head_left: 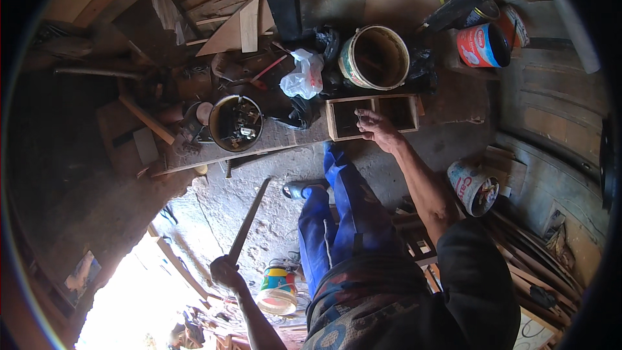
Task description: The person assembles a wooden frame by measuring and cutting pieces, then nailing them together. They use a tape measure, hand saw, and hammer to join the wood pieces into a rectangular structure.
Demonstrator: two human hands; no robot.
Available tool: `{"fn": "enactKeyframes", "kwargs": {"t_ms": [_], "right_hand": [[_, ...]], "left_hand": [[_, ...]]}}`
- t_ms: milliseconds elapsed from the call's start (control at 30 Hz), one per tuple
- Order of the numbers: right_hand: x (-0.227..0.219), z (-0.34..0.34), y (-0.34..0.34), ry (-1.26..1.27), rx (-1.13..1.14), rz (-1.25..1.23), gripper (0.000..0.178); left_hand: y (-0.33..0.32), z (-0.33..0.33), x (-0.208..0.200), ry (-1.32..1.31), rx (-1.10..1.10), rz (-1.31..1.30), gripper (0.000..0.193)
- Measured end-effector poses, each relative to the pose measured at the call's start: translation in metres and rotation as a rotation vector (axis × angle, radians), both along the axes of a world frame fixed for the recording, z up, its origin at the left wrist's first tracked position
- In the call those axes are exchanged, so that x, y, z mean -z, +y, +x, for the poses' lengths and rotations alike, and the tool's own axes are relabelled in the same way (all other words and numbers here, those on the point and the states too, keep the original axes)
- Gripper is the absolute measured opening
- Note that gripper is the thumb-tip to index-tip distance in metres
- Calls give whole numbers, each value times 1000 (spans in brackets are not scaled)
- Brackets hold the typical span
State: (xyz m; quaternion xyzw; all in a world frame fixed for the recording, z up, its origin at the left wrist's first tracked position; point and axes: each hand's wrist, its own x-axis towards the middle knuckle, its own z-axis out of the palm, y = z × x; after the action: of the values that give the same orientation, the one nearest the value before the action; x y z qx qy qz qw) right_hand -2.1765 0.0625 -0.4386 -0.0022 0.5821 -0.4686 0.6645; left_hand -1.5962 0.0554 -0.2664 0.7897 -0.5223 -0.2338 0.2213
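Observation:
My left hand (227, 273) is closed round the lower end of a long, narrow wooden strip (250, 220), which slants up and right above the floor. Over the front of a shallow wooden box (332, 120) is my right hand (377, 128), its fingers pinched together. Whatever they grip, if anything, is too small to make out. A divider (376, 105) splits the box into two dark compartments, and their contents are hard to see. The box sits at the near edge of a workbench (447, 100).
Behind the box stands a large bucket (374, 58), with a white plastic bag (302, 74) beside it. A round tin (236, 123) of small metal parts is on the bench's left side. A paint tin (478, 46) stands far right; a colourful bucket (277, 290) is on the floor.

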Motion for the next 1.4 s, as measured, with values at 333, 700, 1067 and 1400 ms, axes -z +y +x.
{"fn": "enactKeyframes", "kwargs": {"t_ms": [333,700,1067,1400], "right_hand": [[-3,-6,-4,-181,93,-60,26],[2,-6,-19,136,-9,69,29],[0,-12,-15,224,-10,102,23],[-8,-11,-17,244,19,123,24]], "left_hand": [[3,-1,3,-51,27,-49,51],[11,-3,2,-61,-17,-57,54],[16,-4,-7,-26,-29,63,36],[25,-6,-3,27,-96,72,34]]}}
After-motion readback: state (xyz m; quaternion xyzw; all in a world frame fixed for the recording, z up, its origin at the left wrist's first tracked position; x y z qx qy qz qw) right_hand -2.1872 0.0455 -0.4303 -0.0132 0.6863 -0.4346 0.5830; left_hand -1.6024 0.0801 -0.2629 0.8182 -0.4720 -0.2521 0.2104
